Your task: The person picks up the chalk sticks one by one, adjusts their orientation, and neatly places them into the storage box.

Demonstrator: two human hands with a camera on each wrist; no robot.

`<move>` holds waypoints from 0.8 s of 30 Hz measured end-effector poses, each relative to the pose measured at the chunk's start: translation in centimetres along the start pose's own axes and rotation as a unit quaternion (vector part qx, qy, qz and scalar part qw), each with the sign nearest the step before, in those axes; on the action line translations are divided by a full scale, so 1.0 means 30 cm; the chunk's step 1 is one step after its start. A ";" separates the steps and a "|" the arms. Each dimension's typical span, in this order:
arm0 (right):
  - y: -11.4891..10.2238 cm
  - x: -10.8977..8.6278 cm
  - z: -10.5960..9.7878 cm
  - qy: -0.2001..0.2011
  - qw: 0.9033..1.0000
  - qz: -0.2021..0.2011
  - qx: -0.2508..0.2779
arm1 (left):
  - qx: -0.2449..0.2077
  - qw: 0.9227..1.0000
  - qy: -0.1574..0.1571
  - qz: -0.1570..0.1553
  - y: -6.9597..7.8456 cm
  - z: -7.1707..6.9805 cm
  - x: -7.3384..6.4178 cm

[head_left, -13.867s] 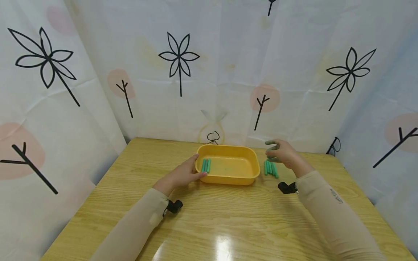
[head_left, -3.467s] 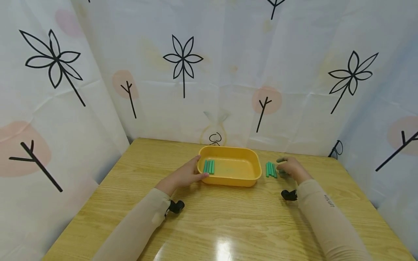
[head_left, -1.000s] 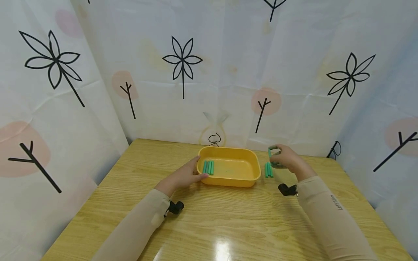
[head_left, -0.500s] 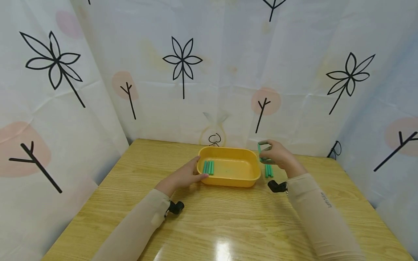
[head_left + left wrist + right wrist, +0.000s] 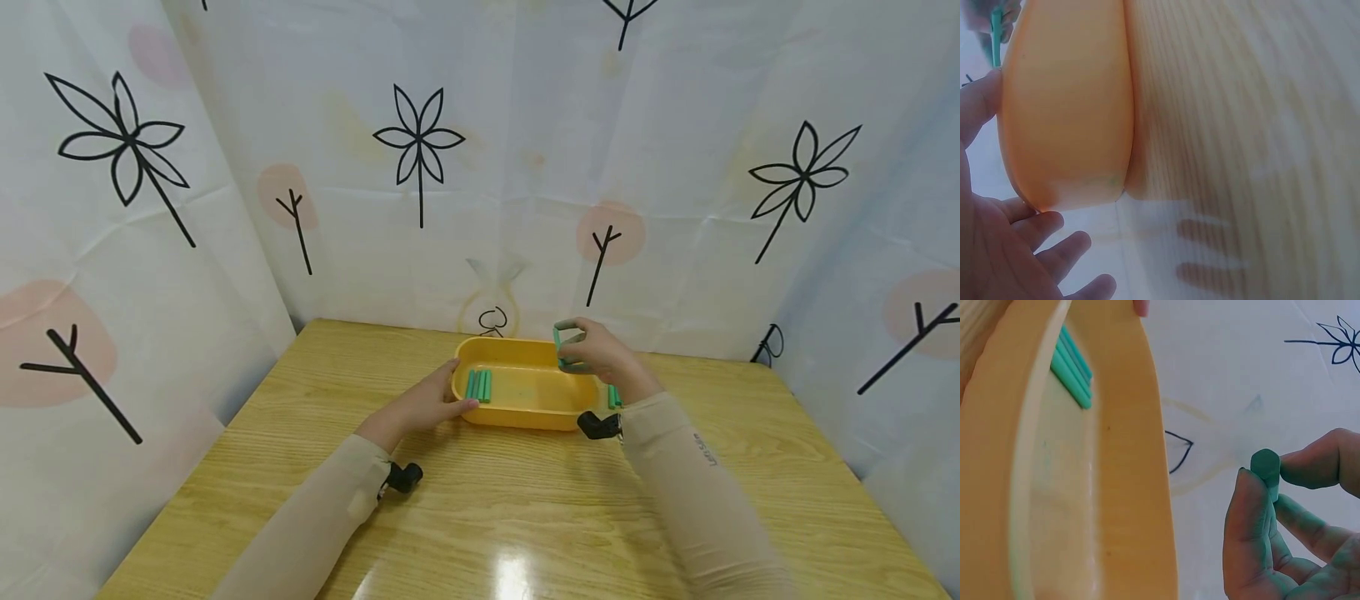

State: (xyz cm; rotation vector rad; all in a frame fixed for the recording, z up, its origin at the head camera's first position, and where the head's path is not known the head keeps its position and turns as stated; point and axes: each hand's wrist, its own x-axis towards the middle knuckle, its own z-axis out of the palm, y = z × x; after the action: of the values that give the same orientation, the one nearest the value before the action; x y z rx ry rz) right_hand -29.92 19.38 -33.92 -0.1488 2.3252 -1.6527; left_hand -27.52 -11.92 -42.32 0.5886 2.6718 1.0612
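Note:
A yellow plastic tray (image 5: 525, 418) stands on the table, its left end held by my left hand (image 5: 420, 405). In the left wrist view the thumb (image 5: 982, 100) and fingertips touch its rim. My right hand (image 5: 603, 354) pinches one green chalk stick (image 5: 1265, 467) between thumb and fingers, above the tray's right end. The fingers of that hand are stained green. Several green chalk sticks (image 5: 479, 386) lie side by side inside the tray at its left. Outside its right end, other green chalk sticks (image 5: 614, 397) lie on the table, partly hidden by my right wrist.
The wooden table (image 5: 480, 500) reaches back to a white patterned curtain (image 5: 510, 208), which also hangs at both sides. At the back right corner sits a small black object (image 5: 767, 342). A black wrist camera (image 5: 600, 425) hangs under my right wrist, close to the tray's front right corner.
My right hand picked up a chalk stick from the group at the right and moved left over the tray. Earlier, the row in the tray grew. My left hand has stayed on the tray.

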 end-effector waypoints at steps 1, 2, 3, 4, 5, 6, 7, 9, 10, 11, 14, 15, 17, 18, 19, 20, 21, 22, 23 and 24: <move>0.001 0.007 0.010 0.000 1.000 0.000 0.002 | 0.000 1.000 0.000 0.000 -0.001 0.000 0.000; 0.002 0.014 0.019 -0.002 1.000 -0.001 0.001 | -0.001 1.000 -0.001 -0.001 -0.002 0.000 0.001; 0.003 0.021 0.029 -0.002 1.000 -0.001 0.004 | -0.002 1.000 -0.001 -0.001 -0.003 0.001 0.001; 0.004 0.027 0.039 -0.001 1.000 0.000 0.007 | -0.003 1.000 -0.001 -0.001 -0.004 0.001 0.002; 0.007 0.034 0.049 -0.001 1.000 0.001 0.013 | -0.003 1.000 -0.001 -0.001 -0.006 0.001 0.003; 0.009 0.041 0.059 -0.001 1.000 0.000 0.015 | -0.004 1.000 -0.001 -0.001 -0.006 0.002 0.003; 0.010 0.046 0.069 -0.001 1.000 -0.001 0.018 | -0.004 1.000 -0.001 -0.001 -0.007 0.002 0.004; 0.014 0.058 0.089 -0.001 1.000 0.001 0.025 | -0.004 1.000 0.000 -0.001 -0.008 0.002 0.004; 0.016 0.063 0.100 -0.001 1.000 0.004 0.028 | -0.004 1.000 0.000 0.000 -0.008 0.002 0.005; 0.020 0.069 0.110 -0.001 0.999 0.007 0.032 | -0.003 1.000 0.000 -0.001 -0.008 0.003 0.004; 0.030 0.082 0.139 0.001 0.999 0.018 0.037 | -0.001 1.000 0.000 0.000 -0.007 0.003 0.004; 0.035 0.087 0.149 0.002 0.999 0.022 0.039 | -0.001 1.000 0.000 0.000 -0.008 0.003 0.005; 0.045 0.098 0.168 0.004 0.999 0.028 0.044 | 0.000 1.000 0.001 0.001 -0.009 0.003 0.006; 0.051 0.103 0.176 0.004 0.999 0.029 0.045 | -0.001 1.000 0.001 0.002 -0.009 0.003 0.006; 0.058 0.110 0.185 0.004 0.998 0.032 0.049 | -0.001 1.000 0.001 0.003 -0.010 0.003 0.006; 0.064 0.118 0.193 0.004 0.998 0.034 0.051 | -0.002 1.000 0.001 0.003 -0.011 0.004 0.006; 0.071 0.125 0.202 0.004 0.998 0.038 0.055 | -0.003 1.000 0.002 0.004 -0.013 0.004 0.007; 0.078 0.132 0.210 0.005 0.998 0.042 0.056 | -0.004 1.000 0.002 0.003 -0.013 0.004 0.006; 0.084 0.139 0.217 0.006 0.997 0.046 0.057 | -0.005 1.000 0.001 0.003 -0.012 0.005 0.006; 0.089 0.145 0.224 0.006 0.997 0.050 0.056 | -0.006 1.000 0.001 0.003 -0.012 0.005 0.005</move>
State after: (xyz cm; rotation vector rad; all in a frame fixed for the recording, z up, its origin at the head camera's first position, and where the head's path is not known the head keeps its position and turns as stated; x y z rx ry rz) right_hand -31.94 13.11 -39.22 0.0015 2.2035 -1.7339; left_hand -27.73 -12.01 -42.69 0.5942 2.6656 1.0791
